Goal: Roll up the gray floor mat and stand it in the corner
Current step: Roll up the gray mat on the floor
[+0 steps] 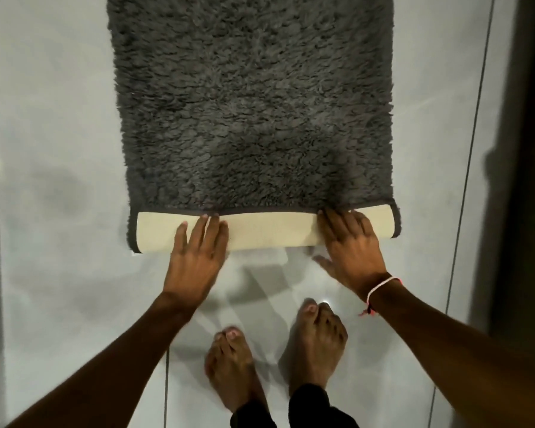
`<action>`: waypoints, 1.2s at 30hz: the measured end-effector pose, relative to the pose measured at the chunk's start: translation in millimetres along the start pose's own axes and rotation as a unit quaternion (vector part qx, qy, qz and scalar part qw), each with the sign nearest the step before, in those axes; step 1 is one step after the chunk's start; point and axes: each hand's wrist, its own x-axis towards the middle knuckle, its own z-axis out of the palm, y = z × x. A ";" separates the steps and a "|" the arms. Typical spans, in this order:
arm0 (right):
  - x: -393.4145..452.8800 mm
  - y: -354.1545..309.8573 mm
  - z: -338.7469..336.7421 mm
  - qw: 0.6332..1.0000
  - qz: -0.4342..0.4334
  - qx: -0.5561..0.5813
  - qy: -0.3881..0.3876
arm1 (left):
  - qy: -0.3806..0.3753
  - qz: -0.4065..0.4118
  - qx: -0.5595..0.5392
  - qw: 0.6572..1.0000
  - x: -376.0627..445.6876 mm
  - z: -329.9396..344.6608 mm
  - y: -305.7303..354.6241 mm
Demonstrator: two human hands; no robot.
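On the pale tiled floor, gray floor mat lying flat, only its near edge turned over into a first cream-backed roll. Left hand and right hand pressed flat on that roll, palms down, fingers spread, nothing clasped. Bare feet just behind. Risk from here: uneven pushing, one side running ahead, skewed and loose roll, likely too floppy to stand in a corner.

Both arms stretched forward toward 12 o'clock. Left hand flat, palm down, fingers together and extended. Right hand palm down, fingers spread, thumb out toward 9 o'clock, cord bracelet at wrist. Bare feet at 6 o'clock.
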 end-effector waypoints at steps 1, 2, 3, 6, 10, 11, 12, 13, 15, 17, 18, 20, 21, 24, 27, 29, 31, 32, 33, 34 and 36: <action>3.9 0.2 1.4 1.000 -0.002 -0.006 0.019 | -0.010 -0.007 -0.004 1.000 4.3 -1.3 0.9; 5.2 -2.3 1.0 0.999 0.003 -0.012 0.038 | -0.010 -0.017 -0.012 1.000 5.7 -2.9 2.8; 4.4 -5.6 1.3 0.999 0.010 -0.010 0.051 | -0.003 -0.027 -0.027 0.999 5.7 -5.2 4.3; -27.6 -24.8 4.8 0.999 0.022 0.024 0.007 | -0.006 -0.029 -0.067 0.997 -27.3 0.6 15.5; -75.3 -58.1 15.9 0.987 0.021 0.046 -0.155 | -0.146 -0.023 -0.122 0.982 -78.3 12.7 22.4; -80.1 -60.1 12.7 0.987 0.038 0.043 -0.154 | -0.142 -0.035 -0.141 0.979 -80.2 17.9 17.6; -81.1 -59.0 6.8 0.988 0.058 0.043 -0.135 | -0.136 -0.048 -0.144 0.979 -78.7 20.7 11.5; -79.8 -55.7 1.3 0.991 0.078 0.048 -0.094 | -0.122 -0.061 -0.141 0.981 -73.9 19.0 5.9; -71.6 -49.5 -10.4 0.995 0.080 0.051 0.006 | -0.026 -0.087 -0.098 0.991 -63.3 8.7 -4.4; -55.3 -47.6 -17.8 0.996 0.060 0.045 0.048 | 0.040 -0.081 -0.077 0.993 -54.9 6.1 -6.7; -46.1 -49.1 -21.2 0.996 0.056 0.049 0.052 | 0.050 -0.072 -0.083 0.993 -52.9 7.1 -6.3; -33.8 -53.8 -20.4 0.997 0.048 0.050 0.024 | 0.009 -0.063 -0.089 0.994 -49.0 10.6 -4.2; -30.3 -54.8 -19.7 0.999 0.037 0.035 -0.006 | -0.020 -0.061 -0.079 0.995 -46.9 12.1 -4.6; -30.7 -51.8 -8.2 0.999 0.005 -0.028 -0.045 | -0.039 -0.063 -0.037 0.997 -42.1 13.7 -5.6; -31.6 -42.7 3.8 1.000 -0.003 0.011 0.026 | -0.005 -0.060 -0.034 0.998 -38.0 16.7 -3.2; -43.9 -45.9 6.6 0.998 0.000 0.058 0.035 | -0.024 -0.071 -0.072 0.995 -50.4 18.3 5.0; -63.3 -48.4 8.3 0.996 -0.002 0.093 0.007 | -0.067 -0.077 -0.110 0.989 -68.2 15.4 17.5; -71.9 -49.2 9.2 0.994 -0.007 0.107 -0.013 | -0.090 -0.078 -0.123 0.985 -77.5 11.3 23.4; -77.2 -47.6 8.6 0.993 -0.014 0.114 -0.037 | -0.102 -0.078 -0.134 0.983 -84.4 8.6 27.1; -78.7 -44.2 4.6 0.993 -0.022 0.104 -0.057 | -0.102 -0.079 -0.144 0.981 -88.6 8.3 27.4; -67.8 -36.2 -8.7 0.997 -0.027 0.053 -0.045 | -0.082 -0.089 -0.179 0.976 -83.5 4.9 16.0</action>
